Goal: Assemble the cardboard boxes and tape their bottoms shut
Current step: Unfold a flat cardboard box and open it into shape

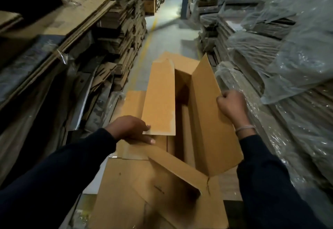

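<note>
Warehouse aisle: stacks of flattened cardboard (115, 36) on the left, plastic-wrapped stacks (281, 52) on the right, grey floor (167, 30) with a yellow line running away between them.

Low in the middle of the aisle, a long, narrow cardboard box (183, 120), opened into a tube, resting on more flat cardboard (126, 183). Long axis pointing straight away down the aisle, open side facing up, dark inside. Probably laid this way so that the four flaps can be reached and folded from above.

Long left flap (159, 99) tipped inward over the opening, nearly level. Long right flap (210, 113) standing steeply up and leaning outward, not yet folded in. Short near flap (173, 167) slanting down into the opening; short far flap (173, 57) only partly seen.

Left hand (129, 129) at the near end of the left flap, fingers (147, 140) under the corner and thumb on top, pinching it, seemingly to hold it down. Right hand (229, 105) clenched around the upper edge of the right flap, likely ready to swing it in to meet the other. No tape in sight; sealing judged still to come.
</note>
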Demonstrator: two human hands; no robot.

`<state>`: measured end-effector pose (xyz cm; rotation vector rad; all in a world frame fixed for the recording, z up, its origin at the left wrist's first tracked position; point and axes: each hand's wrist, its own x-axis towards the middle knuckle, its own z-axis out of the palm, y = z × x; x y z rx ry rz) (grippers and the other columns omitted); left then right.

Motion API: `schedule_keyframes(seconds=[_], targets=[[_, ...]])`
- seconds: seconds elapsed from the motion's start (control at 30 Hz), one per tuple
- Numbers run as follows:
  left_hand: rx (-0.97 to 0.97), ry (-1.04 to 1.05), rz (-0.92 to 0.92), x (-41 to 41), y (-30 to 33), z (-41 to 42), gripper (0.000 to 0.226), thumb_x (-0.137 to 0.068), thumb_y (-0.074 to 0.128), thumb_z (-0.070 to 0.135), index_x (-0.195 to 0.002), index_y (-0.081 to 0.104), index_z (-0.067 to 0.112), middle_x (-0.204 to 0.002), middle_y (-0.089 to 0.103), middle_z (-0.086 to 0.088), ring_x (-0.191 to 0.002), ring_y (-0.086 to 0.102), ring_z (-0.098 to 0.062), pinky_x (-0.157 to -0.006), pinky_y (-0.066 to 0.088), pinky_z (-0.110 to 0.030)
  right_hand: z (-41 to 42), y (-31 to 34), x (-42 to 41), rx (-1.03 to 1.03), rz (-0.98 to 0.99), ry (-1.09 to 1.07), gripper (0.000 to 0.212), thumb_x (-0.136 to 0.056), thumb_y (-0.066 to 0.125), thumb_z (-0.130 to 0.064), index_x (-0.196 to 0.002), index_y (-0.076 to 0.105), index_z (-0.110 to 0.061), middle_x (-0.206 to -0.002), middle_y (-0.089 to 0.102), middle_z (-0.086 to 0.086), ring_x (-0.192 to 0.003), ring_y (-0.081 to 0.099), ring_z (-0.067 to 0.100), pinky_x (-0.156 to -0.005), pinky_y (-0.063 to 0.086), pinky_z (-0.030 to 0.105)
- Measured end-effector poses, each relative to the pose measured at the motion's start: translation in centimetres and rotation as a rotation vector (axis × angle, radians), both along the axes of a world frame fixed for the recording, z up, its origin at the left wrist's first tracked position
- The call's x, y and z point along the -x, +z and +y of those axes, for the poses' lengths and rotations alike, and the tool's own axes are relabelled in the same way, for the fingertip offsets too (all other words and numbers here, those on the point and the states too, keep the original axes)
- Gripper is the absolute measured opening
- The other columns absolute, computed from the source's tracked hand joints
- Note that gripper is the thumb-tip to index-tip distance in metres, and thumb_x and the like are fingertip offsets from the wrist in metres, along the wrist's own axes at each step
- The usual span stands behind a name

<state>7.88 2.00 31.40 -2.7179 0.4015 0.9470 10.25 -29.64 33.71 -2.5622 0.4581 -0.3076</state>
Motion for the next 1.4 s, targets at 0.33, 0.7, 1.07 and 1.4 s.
schedule_keyframes(seconds=[0.33,0.7,1.07,1.4], targets=[[0.131,-0.103,-0.240,-4.5,-1.2,-3.3,0.077,-0.087,0.051,0.085,-0.127,0.065,0.021,-0.137,0.055,-0.010,-0.123,0.052,-0.031,-0.099,0.046,-0.047,1.5,-0.8,0.5,0.240,0.061,0.073,0.029,-0.103,0.052,-0.015,-0.075,0.059,-0.018,-0.080,0.060,0.009,-0.077,0.061,0.031,-0.063,0.043,0.036],[0.371,0.364,-0.303,-9.4,-7.4,-8.8,0.127,-0.073,0.060,0.093,-0.166,-0.006,0.037,-0.171,-0.025,-0.019,-0.154,-0.016,-0.056,-0.114,0.026,-0.076,0.6,-1.7,0.1,0.197,0.040,0.085,0.025,-0.102,0.054,-0.019,-0.087,0.070,-0.007,-0.087,0.068,0.016,-0.081,0.065,0.037,-0.065,0.044,0.036],[0.235,0.438,-0.373,-1.0,-10.1,-6.5,0.132,-0.071,0.067,0.088,-0.165,-0.007,0.030,-0.167,-0.027,-0.024,-0.150,-0.019,-0.061,-0.112,0.017,-0.084,-1.3,-2.2,-1.5,0.067,0.006,0.172,0.030,-0.102,0.058,-0.025,-0.083,0.071,-0.007,-0.075,0.065,0.011,-0.072,0.064,0.033,-0.061,0.046,0.037],[0.248,0.454,-0.419,-5.7,-8.9,-7.8,0.125,-0.075,0.059,0.090,-0.166,-0.006,0.033,-0.170,-0.022,-0.023,-0.155,-0.018,-0.052,-0.113,0.017,-0.082,-2.9,-2.1,-1.2,0.149,0.047,0.212,0.028,-0.101,0.059,-0.027,-0.099,0.073,-0.003,-0.091,0.071,0.017,-0.084,0.067,0.037,-0.076,0.059,0.049]])
